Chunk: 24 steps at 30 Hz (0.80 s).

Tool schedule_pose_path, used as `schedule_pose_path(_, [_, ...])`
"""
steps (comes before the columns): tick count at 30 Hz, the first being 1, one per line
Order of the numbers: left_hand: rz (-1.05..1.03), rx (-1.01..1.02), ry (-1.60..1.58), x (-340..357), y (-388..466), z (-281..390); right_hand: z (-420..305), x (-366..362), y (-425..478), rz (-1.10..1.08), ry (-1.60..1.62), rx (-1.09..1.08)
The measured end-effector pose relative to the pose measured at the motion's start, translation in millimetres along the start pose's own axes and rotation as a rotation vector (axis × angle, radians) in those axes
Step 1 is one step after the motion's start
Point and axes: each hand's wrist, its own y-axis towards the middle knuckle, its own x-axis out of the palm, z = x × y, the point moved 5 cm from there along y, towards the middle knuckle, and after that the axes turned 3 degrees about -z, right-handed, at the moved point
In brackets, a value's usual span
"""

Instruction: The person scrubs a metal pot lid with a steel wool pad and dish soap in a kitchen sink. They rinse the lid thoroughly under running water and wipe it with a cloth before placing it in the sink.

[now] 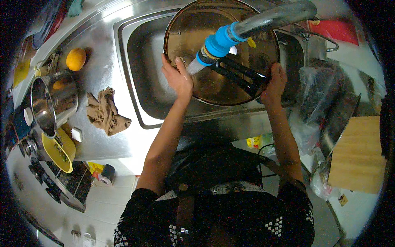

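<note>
A large round glass pan lid (228, 89) with a dark metal rim is held over the stainless steel sink (148, 77). My left hand (178, 77) grips the lid's left edge, and my right hand (275, 81) grips its right edge. A long black handle (243, 75) spans part of the lid. From above, a metal faucet (274, 18) with a blue nozzle (217, 43) reaches over the glass. Water runs from the nozzle near my left hand.
To the left on the steel counter are an orange fruit (76, 59), a crumpled brown cloth (108, 112), a metal pot (66, 95), a yellow basket (58, 154) and a small white block (77, 134). At right lie plastic bags (319, 83) and a wooden board (355, 154).
</note>
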Motion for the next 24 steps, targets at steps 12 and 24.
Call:
schedule_pose_path(12, [-0.337,-0.426,-0.144,-88.9,41.0,-15.7,28.0,53.8,-35.7,-0.061,0.001,0.172])
schedule_pose_path(24, [-0.28,-0.543,-0.151,-111.6,5.9,-18.5,22.1,71.4,-35.0,-0.006,-0.344,0.341])
